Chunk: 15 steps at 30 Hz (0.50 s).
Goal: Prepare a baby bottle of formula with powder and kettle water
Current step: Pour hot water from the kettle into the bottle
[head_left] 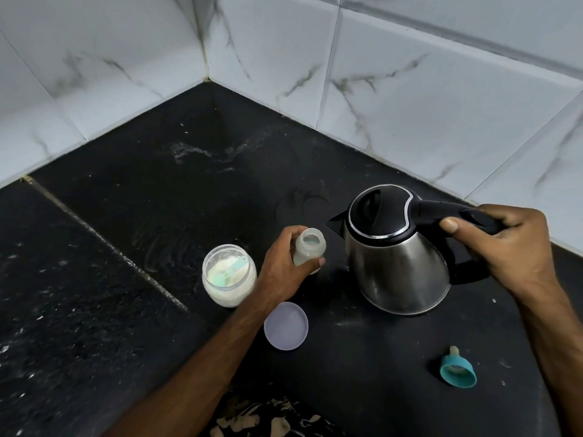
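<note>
Beside the steel kettle (398, 263), just off the tip of its spout, the baby bottle (308, 249) stands on the black countertop (126, 247) with its long axis close to upright and its open mouth turned up toward the camera. Whitish contents show through its cloudy wall. The left hand (285, 266) grips the bottle round its body, thumb on the near side and fingers curled behind it. No writing, brand or scale marks can be read on the bottle, and none on the kettle either.

That kettle rests on the countertop, black lid shut, spout pointing left at the bottle and black handle reaching right. The right hand (508, 244) holds the handle, fingers wrapped over it and the thumb lying along its top near the switch.

Left of the kettle, past the bottle and the left hand, an open clear jar (229, 275) of white powder stands upright, with a pale teal scoop (232, 269) lying in the powder, handle pointing up and right. Its lilac lid (285, 326) lies flat nearer the camera, just beside the left forearm. Nearer the camera than the kettle and to its right, the teal bottle collar with its teat (458, 368) lies tipped on its side, teat pointing away.
</note>
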Available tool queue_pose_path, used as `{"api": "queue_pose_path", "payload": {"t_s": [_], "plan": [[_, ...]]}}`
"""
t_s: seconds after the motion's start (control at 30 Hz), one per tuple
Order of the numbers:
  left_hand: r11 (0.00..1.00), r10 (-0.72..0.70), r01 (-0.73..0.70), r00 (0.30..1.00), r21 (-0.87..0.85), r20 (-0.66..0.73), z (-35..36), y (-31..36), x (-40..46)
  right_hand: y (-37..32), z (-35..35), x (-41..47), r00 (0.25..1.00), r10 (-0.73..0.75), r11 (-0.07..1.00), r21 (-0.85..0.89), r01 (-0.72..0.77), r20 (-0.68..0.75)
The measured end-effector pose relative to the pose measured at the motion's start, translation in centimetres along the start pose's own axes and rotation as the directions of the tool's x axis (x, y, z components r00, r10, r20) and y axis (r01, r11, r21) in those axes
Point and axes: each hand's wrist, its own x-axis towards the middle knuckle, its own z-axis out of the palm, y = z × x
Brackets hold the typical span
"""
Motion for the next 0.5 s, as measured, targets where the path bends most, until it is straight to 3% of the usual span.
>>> {"api": "queue_pose_path", "payload": {"t_s": [0.27, 0.5], "plan": [[0.999, 0.023, -0.023, 1.0, -0.032, -0.008, 0.2, -1.0, -0.3, 3.9, 0.9, 0.4, 0.979, 0.14, 0.963, 0.251, -0.101, -0.145], [0.997, 0.05, -0.051, 0.998, -0.058, -0.025, 0.1, -1.7, -0.7, 4.9, 3.6, 1.9, 0.938, 0.231, 0.933, 0.333, -0.138, -0.257]]}}
